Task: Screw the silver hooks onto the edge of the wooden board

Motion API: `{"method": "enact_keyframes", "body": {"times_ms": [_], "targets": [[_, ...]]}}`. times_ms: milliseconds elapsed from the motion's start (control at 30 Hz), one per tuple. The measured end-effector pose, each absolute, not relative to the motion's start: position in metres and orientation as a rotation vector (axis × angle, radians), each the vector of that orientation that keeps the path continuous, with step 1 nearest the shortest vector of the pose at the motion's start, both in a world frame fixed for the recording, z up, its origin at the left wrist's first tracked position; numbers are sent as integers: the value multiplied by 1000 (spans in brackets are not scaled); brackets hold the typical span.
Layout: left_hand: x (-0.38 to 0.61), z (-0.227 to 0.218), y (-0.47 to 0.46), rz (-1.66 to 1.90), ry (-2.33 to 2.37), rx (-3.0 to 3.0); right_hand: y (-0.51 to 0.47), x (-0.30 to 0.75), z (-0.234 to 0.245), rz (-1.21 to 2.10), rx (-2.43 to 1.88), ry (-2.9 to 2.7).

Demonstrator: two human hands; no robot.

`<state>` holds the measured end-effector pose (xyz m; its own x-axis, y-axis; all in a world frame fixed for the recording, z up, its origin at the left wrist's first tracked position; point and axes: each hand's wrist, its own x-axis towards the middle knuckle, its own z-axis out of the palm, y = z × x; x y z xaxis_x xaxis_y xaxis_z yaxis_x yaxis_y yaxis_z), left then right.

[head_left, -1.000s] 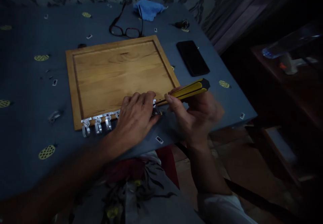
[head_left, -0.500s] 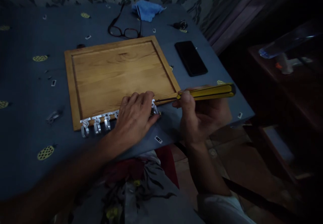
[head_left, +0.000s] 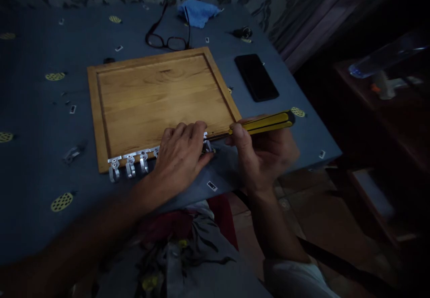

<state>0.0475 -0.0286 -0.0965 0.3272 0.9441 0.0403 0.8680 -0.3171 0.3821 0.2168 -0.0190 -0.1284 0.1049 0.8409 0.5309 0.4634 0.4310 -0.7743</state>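
Observation:
A framed wooden board (head_left: 157, 96) lies on the table, and a silver metal hook rail (head_left: 129, 157) with several hooks runs along its near edge. My left hand (head_left: 178, 157) is closed over the rail's right part, fingers curled on top and thumb below, covering the hooks there. In my right hand (head_left: 265, 157) is a yellow-and-black screwdriver (head_left: 267, 123), held nearly level along the board's near right edge. Its thin shaft points left toward the rail's end beside my left fingers. The tip is too dark and small to make out.
Beyond the board lie eyeglasses (head_left: 168, 42) and a blue cloth (head_left: 199, 13). A black phone (head_left: 257, 77) and a dark small object (head_left: 242, 32) are to the right. A loose metal piece (head_left: 72, 153) sits left. A clear bottle (head_left: 379, 58) lies on a side surface.
My right hand and the screwdriver have moved left, bringing the shaft closer to my left hand. My left hand stays on the rail. The view has shifted slightly.

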Motion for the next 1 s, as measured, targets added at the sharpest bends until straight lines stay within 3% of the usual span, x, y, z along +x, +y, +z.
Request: {"method": "enact_keyframes", "body": {"times_ms": [200,533,1000], "targets": [[47,-98,-28,380,1623,2320,-15,214,-117,220,-1085,-1663],[47,-96,-28,367,1606,2301,-15,223,-86,712,-1098,-1633],[47,-96,-29,342,1612,2312,-20,226,-81,718,-1028,-1585]]}}
